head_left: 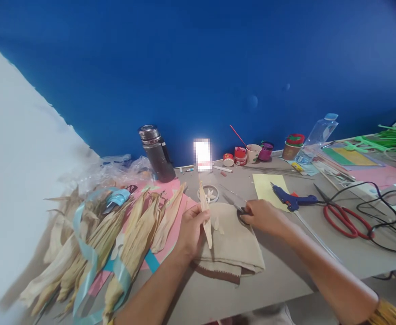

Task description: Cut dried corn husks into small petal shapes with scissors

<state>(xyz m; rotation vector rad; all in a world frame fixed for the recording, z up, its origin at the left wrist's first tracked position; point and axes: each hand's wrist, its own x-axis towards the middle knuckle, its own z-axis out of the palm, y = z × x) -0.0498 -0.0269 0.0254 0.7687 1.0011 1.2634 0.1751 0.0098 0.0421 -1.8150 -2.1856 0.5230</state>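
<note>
A narrow strip of pale corn husk (204, 203) stands nearly upright, pinched between the thumb and fingers of my left hand (194, 225). My right hand (255, 214) is closed round the dark handles of small scissors (233, 204), whose blades point up and left, away from the strip. Below both hands lies a folded beige cloth (235, 243) with small husk scraps (221, 226) on it. Just beyond the strip, a roll of tape (217, 193) lies flat with pale cut pieces inside its ring.
Dried husks (133, 234) and light blue ribbon (91, 257) cover the left side. A dark flask (159, 158) stands behind. On the right are a blue glue gun (291, 198), red-handled scissors (347, 221), cables and a plastic bottle (316, 140). Paint pots (240, 155) line the back.
</note>
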